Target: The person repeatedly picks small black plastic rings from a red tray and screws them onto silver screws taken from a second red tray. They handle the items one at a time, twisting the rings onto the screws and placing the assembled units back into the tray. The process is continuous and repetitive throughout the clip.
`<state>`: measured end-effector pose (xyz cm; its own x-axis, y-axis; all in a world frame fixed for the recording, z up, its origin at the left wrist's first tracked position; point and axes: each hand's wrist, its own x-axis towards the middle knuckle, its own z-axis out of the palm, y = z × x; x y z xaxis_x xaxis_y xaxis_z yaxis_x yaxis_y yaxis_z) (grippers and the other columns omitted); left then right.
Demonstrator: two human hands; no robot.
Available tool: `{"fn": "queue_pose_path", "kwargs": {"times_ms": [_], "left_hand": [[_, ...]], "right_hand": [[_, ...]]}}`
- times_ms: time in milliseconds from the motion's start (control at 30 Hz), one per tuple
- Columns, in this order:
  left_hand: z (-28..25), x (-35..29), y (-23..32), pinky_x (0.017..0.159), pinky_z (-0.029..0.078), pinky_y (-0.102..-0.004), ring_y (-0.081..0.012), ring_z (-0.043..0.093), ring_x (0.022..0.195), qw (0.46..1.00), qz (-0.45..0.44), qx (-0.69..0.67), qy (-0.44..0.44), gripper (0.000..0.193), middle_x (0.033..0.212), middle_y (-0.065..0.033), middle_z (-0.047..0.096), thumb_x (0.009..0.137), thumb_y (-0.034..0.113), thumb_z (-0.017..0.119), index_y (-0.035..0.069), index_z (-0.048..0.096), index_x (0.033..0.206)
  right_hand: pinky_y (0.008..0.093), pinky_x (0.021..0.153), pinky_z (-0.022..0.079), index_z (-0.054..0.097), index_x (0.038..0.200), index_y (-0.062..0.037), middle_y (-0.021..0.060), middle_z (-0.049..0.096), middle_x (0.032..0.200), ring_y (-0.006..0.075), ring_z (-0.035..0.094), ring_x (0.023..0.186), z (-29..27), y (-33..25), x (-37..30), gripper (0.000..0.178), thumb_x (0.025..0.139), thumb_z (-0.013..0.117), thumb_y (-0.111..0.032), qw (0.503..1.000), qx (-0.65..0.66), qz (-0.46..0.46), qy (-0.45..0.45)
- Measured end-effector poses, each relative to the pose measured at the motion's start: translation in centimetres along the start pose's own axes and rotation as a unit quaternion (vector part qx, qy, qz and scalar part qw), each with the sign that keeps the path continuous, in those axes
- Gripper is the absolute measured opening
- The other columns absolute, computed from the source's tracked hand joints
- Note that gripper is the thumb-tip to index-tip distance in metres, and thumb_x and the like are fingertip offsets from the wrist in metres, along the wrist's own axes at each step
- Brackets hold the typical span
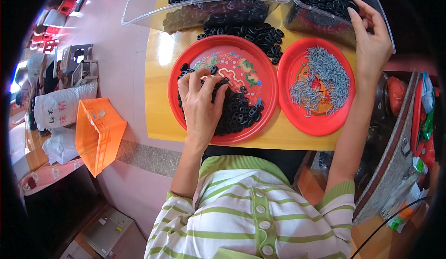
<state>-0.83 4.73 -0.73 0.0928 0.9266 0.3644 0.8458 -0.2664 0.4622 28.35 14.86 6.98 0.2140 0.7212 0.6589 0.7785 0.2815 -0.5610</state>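
My left hand reaches over a round red tray with a fruit pattern. Its fingers are pinched around a small black oval plastic part. Beneath and beside it lies a heap of similar two-holed black parts. At the far right, my right hand is in a clear plastic bin of black parts, with thumb and forefinger closing on a black part at the edge of the pile. Grey screws are spread on a second red plate between the hands.
Another clear bin with black parts stands at the back. Loose black parts lie on the yellow wooden table before it. On the left are an orange plastic basket and a white sack. A grey-edged cabinet stands at right.
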Motion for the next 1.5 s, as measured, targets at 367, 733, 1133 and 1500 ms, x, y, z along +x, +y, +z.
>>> {"fn": "queue_pose_path", "kwargs": {"times_ms": [367, 733, 1133, 1500], "left_hand": [[1.7, 0.1, -0.2, 0.087, 0.038, -0.0413, -0.0312, 0.047, 0.098, 0.999, -0.039, 0.009, -0.035, 0.019, 0.099, -0.0107, 0.054, 0.069, 0.009, 0.073, 0.005, 0.062, 0.084], [0.7, 0.8, 0.9, 0.084, 0.041, -0.0364, -0.0219, 0.057, 0.092, 0.998, 0.013, -0.028, -0.053, 0.017, 0.096, -0.005, 0.061, 0.073, 0.008, 0.072, 0.004, 0.059, 0.084], [-0.1, -3.7, 2.8, 0.071, 0.051, -0.0256, -0.015, 0.064, 0.077, 0.685, -0.283, -0.664, -0.096, 0.025, 0.089, -0.0112, 0.065, 0.085, 0.001, 0.062, -0.002, 0.058, 0.109], [-1.1, -4.4, 2.9, 0.079, 0.054, -0.0286, -0.0184, 0.065, 0.087, 0.571, -0.322, -0.746, -0.115, 0.011, 0.098, -0.0153, 0.064, 0.087, 0.001, 0.059, 0.0, 0.055, 0.097]], "right_hand": [[0.0276, 0.061, 0.044, 0.065, 0.086, -0.0028, 0.0056, 0.062, 0.078, 0.0138, 0.058, 0.068, -1.4, -2.1, -8.7, 0.007, 0.08, 0.066, -0.008, 0.944, 0.101, 0.131, -0.285], [0.0395, 0.066, 0.048, 0.063, 0.081, -0.0062, 0.008, 0.06, 0.081, 0.0271, 0.06, 0.079, 1.1, -0.9, -12.2, 0.009, 0.076, 0.067, -0.012, 0.953, -0.044, 0.053, -0.295], [0.0311, 0.059, 0.044, 0.062, 0.084, -0.0011, 0.0082, 0.059, 0.079, 0.0195, 0.059, 0.069, 1.1, -1.7, -13.3, 0.006, 0.08, 0.065, -0.005, 0.967, -0.006, 0.047, -0.252], [0.0214, 0.067, 0.045, 0.064, 0.092, -0.0006, 0.0037, 0.061, 0.089, 0.0081, 0.056, 0.077, -0.4, -9.5, -17.0, 0.008, 0.085, 0.063, -0.003, 0.842, 0.393, 0.244, -0.278]]}}
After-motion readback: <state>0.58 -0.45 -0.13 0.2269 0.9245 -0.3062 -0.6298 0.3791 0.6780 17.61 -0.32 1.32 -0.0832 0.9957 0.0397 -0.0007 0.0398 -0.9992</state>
